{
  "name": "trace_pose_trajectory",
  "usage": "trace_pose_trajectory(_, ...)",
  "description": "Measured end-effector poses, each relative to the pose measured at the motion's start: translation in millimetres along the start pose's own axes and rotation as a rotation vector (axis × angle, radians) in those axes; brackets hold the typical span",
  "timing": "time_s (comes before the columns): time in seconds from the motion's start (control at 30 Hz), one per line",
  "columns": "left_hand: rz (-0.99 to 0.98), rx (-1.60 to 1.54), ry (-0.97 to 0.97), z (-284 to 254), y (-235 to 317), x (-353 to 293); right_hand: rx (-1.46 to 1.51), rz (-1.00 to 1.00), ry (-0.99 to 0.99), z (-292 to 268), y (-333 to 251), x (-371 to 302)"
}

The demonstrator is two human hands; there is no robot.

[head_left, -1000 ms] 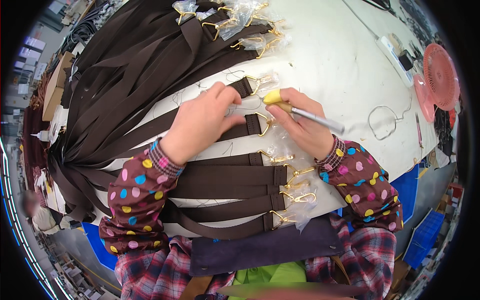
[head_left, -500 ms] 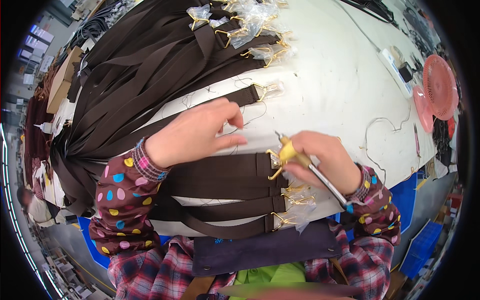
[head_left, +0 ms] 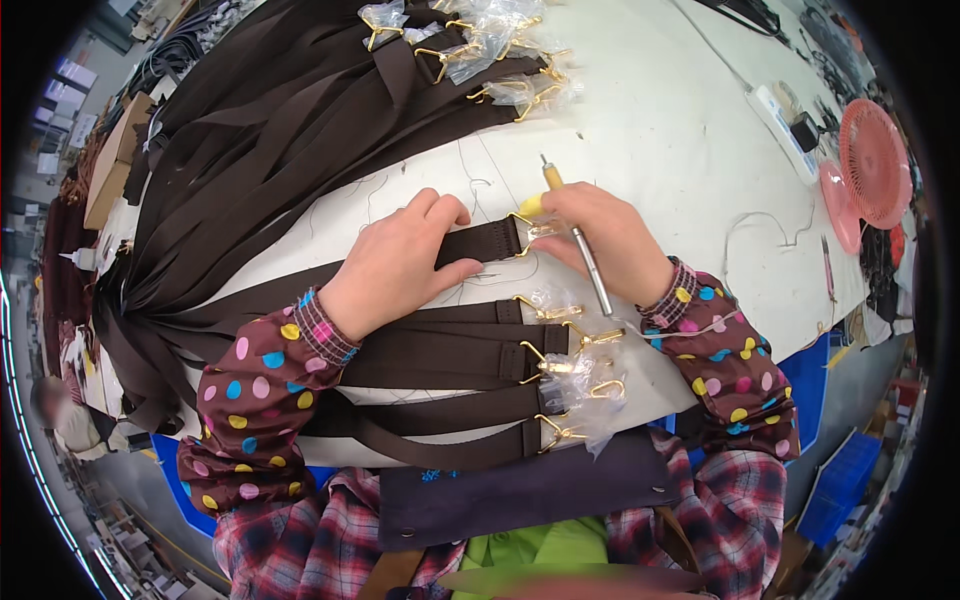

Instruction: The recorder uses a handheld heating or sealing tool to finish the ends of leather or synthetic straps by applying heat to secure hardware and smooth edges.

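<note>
My left hand (head_left: 395, 265) grips a dark brown webbing strap (head_left: 482, 242) near its stitched end, thumb on the near edge and fingers on the far edge. A gold metal hook (head_left: 522, 234) in clear plastic is fixed to that end. My right hand (head_left: 612, 240) is closed round a corded, pen-like soldering iron (head_left: 590, 270) with a yellow grip, its thin tip pointing away from me. The right fingertips are at the hook's plastic. Nearer me lie several more straps (head_left: 450, 355) with gold hooks (head_left: 562, 430), partly in plastic.
A large heap of brown straps (head_left: 250, 150) covers the table's far left. Loose threads lie on the white tabletop (head_left: 660, 130). At the right are a white power strip (head_left: 783, 130), a pink fan (head_left: 872, 165) and a thin cable (head_left: 735, 250). A cardboard box (head_left: 118, 165) stands at the left.
My left hand has come down onto the strap and closed on it. My right hand has moved away from me to its hook, turning the iron more upright. Another strap now lies with the nearer ones.
</note>
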State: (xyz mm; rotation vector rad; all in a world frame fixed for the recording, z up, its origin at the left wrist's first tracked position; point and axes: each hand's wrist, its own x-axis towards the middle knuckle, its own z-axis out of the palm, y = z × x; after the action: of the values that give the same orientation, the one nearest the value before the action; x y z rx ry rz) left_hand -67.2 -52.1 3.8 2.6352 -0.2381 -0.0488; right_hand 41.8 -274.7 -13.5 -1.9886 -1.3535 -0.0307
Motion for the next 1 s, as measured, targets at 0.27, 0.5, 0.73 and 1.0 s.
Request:
trace_pose_trajectory(0.27, 0.109, -0.184, -0.039, 7, 14, 19, 0.086, 0.055, -0.016, 5, 1, -1)
trace_pose_trajectory(0.5, -0.003, -0.334, -0.052, 12, 12, 21, 0.167, 0.123, 0.068, 1, -2, 0)
trace_pose_trajectory(0.73, -0.167, -0.663, -0.024, 12, 2, 14, 0.626, 0.264, 0.075, 0, -13, 1)
trace_pose_trajectory(1.0, -0.139, -0.784, 0.003, 18, -3, 12, 0.502, 0.344, 0.166, 18, -19, 5)
